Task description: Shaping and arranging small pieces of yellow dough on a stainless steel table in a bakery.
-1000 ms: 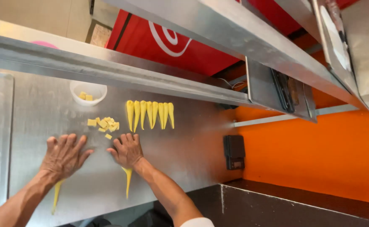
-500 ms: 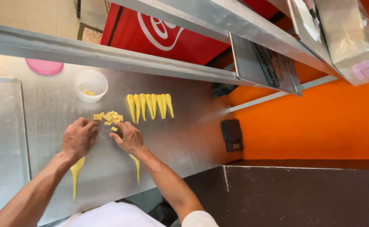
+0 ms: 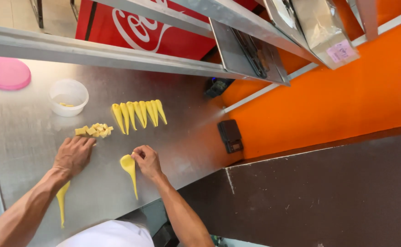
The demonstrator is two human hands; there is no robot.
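Steel counter (image 3: 173, 151) w/ orange wall (image 3: 328, 100) behind; in the head view our right hand (image 3: 146, 161) has fingertips pinched on the wide end of a yellow dough cone (image 3: 128, 168), tail trailing toward us, while our left hand (image 3: 74, 154) lies flat, fingers loosely spread, holding nothing, just beside the pile of small dough cubes (image 3: 94, 130). We judge we're mid-shaping: this cone looks abt ready to join the row of finished cones (image 3: 139, 114) farther up the counter; next calls for a gentle lift so it doesn't stretch.

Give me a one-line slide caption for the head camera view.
Right hand pinches a yellow dough strip on a steel counter; left hand touches small dough cubes.
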